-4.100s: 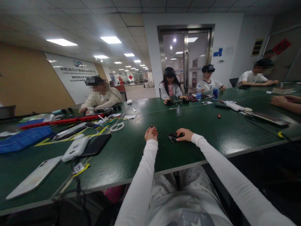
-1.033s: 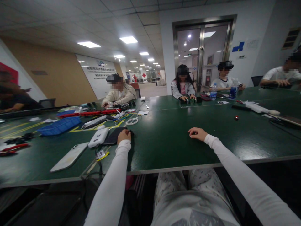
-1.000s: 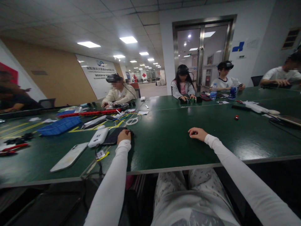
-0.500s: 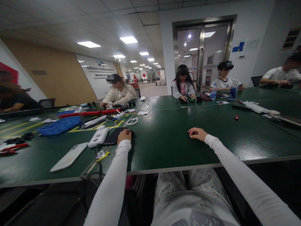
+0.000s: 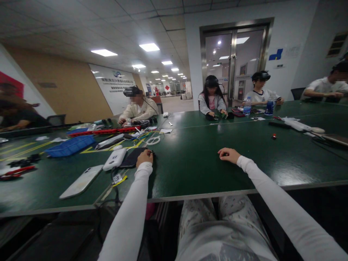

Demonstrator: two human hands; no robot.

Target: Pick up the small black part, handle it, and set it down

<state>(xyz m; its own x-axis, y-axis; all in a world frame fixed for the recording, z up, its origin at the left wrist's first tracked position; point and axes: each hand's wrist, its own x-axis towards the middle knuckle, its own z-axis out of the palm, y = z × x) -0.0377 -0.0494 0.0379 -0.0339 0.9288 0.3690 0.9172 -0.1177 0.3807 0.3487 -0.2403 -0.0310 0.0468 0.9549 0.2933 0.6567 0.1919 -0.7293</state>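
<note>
My left hand [image 5: 145, 157] is curled on the green table [image 5: 187, 159], at the right edge of a flat black pad [image 5: 131, 158]. A small dark thing shows by its fingertips, too unclear to name. My right hand [image 5: 230, 156] rests on the bare green surface to the right, its fingers bent in and nothing visible in them. Left of the pad lie a white device [image 5: 115, 159] and a white smartphone [image 5: 81, 182]. A small red object [image 5: 274, 136] lies beyond my right hand.
A blue tray [image 5: 70, 146], a coil of white cable [image 5: 153, 140] and red tools [image 5: 16, 172] lie to the left. Several people with headsets sit around the table. Bottles [image 5: 269, 107] stand far right; a white tool-like object [image 5: 296, 125] lies nearer.
Both my hands stay where they were. The view shifts very slightly. Across the table, a co-worker's hands move a little around a small green object; the far-right person's hands shift too.
</note>
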